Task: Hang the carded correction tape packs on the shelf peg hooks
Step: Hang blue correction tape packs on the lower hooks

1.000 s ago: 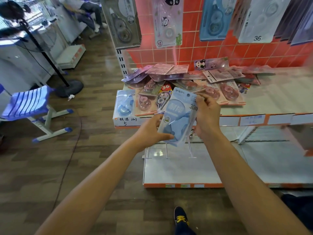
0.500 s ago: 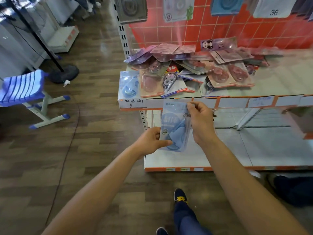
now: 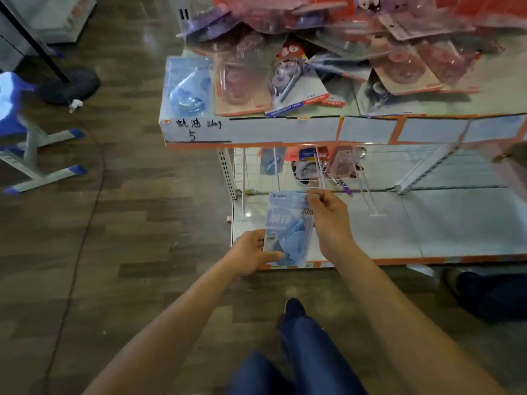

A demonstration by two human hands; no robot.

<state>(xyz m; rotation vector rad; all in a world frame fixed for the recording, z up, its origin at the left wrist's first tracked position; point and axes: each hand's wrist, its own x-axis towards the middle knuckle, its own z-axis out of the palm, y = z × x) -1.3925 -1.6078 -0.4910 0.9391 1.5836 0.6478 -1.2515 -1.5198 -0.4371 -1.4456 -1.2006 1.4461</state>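
A light blue carded correction tape pack (image 3: 288, 223) is held upright in front of the lower shelf. My left hand (image 3: 251, 256) grips its bottom left corner, thumb across the front. My right hand (image 3: 328, 215) pinches its top right edge. Just above the pack, several thin peg hooks (image 3: 319, 172) stick out from the grid back under the upper shelf; a few packs (image 3: 310, 163) hang on them. A heap of loose carded packs (image 3: 328, 52) in pink, purple and blue lies on the upper shelf (image 3: 285, 129).
The white lower shelf board (image 3: 413, 229) has an orange front edge. A blue and grey chair (image 3: 25, 132) and a black fan base (image 3: 71, 84) stand on the wooden floor at left. My shoe (image 3: 293, 309) and a dark shape (image 3: 490, 295) are near the shelf base.
Both hands have lowered the blue pack from the upper shelf level down to the peg hooks under it. My view has tilted downward.
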